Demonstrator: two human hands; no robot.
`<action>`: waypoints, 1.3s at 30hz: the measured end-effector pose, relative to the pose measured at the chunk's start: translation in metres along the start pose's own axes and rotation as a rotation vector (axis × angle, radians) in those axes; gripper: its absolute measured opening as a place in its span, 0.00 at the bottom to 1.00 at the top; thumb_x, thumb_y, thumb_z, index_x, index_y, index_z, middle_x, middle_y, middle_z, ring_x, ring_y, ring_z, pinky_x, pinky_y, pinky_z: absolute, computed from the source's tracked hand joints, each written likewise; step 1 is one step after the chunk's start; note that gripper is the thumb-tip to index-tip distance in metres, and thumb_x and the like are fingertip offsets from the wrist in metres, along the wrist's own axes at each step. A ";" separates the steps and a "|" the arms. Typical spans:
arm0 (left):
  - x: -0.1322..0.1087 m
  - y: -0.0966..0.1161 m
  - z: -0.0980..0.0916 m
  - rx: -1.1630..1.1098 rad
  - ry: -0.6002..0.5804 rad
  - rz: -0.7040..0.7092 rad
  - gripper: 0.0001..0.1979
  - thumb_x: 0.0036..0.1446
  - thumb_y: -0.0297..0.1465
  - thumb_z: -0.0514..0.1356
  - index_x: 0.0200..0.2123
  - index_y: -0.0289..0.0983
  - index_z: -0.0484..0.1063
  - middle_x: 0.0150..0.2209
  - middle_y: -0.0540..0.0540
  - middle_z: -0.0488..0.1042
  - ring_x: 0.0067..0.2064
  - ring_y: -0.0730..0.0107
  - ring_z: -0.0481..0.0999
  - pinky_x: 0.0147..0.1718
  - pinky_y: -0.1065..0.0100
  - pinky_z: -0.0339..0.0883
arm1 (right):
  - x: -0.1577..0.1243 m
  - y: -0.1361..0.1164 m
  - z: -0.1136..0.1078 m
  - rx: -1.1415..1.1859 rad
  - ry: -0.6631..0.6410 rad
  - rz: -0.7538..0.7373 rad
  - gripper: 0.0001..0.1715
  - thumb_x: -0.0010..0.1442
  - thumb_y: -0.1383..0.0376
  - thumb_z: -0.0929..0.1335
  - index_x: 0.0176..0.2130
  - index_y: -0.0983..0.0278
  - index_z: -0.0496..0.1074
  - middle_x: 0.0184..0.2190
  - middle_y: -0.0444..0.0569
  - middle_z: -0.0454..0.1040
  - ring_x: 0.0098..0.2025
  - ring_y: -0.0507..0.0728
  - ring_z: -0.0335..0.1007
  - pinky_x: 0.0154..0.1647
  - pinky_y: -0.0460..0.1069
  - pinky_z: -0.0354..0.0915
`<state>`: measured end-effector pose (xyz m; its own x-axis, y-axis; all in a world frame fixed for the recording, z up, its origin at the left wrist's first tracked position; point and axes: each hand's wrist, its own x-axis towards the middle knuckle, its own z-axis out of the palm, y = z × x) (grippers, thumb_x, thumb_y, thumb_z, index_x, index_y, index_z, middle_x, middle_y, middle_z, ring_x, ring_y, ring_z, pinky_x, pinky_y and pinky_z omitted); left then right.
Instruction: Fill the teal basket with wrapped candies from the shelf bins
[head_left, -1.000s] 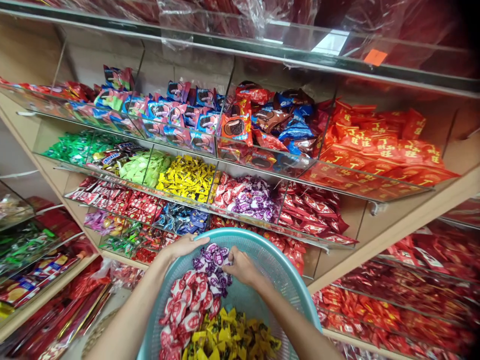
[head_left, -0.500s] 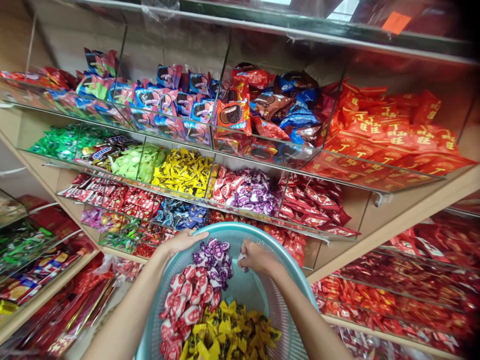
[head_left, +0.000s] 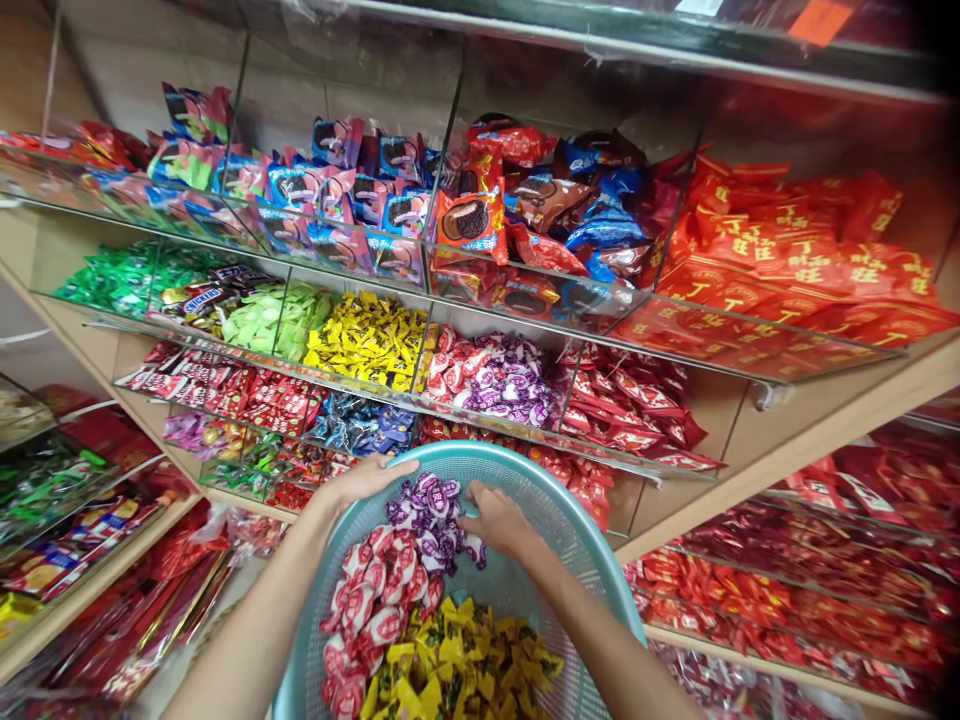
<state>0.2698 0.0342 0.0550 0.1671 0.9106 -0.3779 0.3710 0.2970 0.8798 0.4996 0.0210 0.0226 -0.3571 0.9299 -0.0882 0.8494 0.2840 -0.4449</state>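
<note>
A teal plastic basket (head_left: 600, 540) is tilted in front of me, with my left hand (head_left: 373, 477) closed around its far left rim. Inside it, purple-and-white wrapped candies (head_left: 429, 510) lie at the far side. Red-and-white wrapped candies (head_left: 375, 590) are heaped along the left, and yellow wrapped candies (head_left: 465, 665) fill the near part. My right hand (head_left: 495, 518) reaches into the basket just right of the purple candies. Its fingers are spread apart, and I see nothing held in them. One purple candy lies just below its fingertips.
Ahead, a wooden shelf unit with clear dividers holds yellow candies (head_left: 367, 342), purple candies (head_left: 517, 385) and red packets (head_left: 787, 250). Its lowest ledge sits close behind the basket. More shelves of red sweets (head_left: 810, 600) stand at right, and packaged goods (head_left: 82, 540) at left.
My right hand has moved left toward the purple pile and opened, letting go of a purple candy. My left hand stays on the rim.
</note>
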 end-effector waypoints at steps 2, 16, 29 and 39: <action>0.000 0.000 0.000 0.009 0.013 0.006 0.31 0.37 0.52 0.58 0.35 0.32 0.72 0.29 0.46 0.75 0.28 0.69 0.69 0.25 0.72 0.60 | 0.002 -0.003 0.008 0.010 0.017 -0.002 0.13 0.46 0.64 0.66 0.35 0.63 0.62 0.34 0.50 0.68 0.38 0.58 0.63 0.34 0.48 0.54; 0.004 -0.004 -0.002 -0.001 0.009 0.028 0.31 0.35 0.52 0.59 0.36 0.32 0.73 0.27 0.48 0.75 0.27 0.68 0.69 0.24 0.72 0.58 | 0.005 -0.005 0.007 -0.042 0.078 0.036 0.09 0.46 0.65 0.66 0.32 0.63 0.65 0.31 0.48 0.67 0.36 0.56 0.62 0.35 0.48 0.54; 0.006 -0.003 -0.007 0.159 0.040 0.159 0.27 0.37 0.51 0.58 0.31 0.34 0.72 0.25 0.50 0.73 0.30 0.67 0.68 0.27 0.72 0.58 | -0.022 -0.010 -0.031 0.181 0.177 -0.222 0.14 0.49 0.67 0.65 0.39 0.59 0.61 0.36 0.44 0.62 0.40 0.54 0.59 0.42 0.48 0.57; -0.036 0.026 0.036 0.404 0.426 0.495 0.19 0.48 0.44 0.55 0.39 0.38 0.70 0.41 0.43 0.71 0.44 0.59 0.65 0.46 0.63 0.55 | -0.027 -0.026 -0.039 0.308 0.202 -0.287 0.13 0.50 0.68 0.65 0.38 0.61 0.62 0.35 0.45 0.62 0.38 0.52 0.60 0.40 0.47 0.58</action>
<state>0.3065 -0.0018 0.0809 0.0648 0.9664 0.2488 0.6635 -0.2279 0.7126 0.5024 -0.0023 0.0707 -0.4519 0.8595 0.2387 0.5615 0.4820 -0.6726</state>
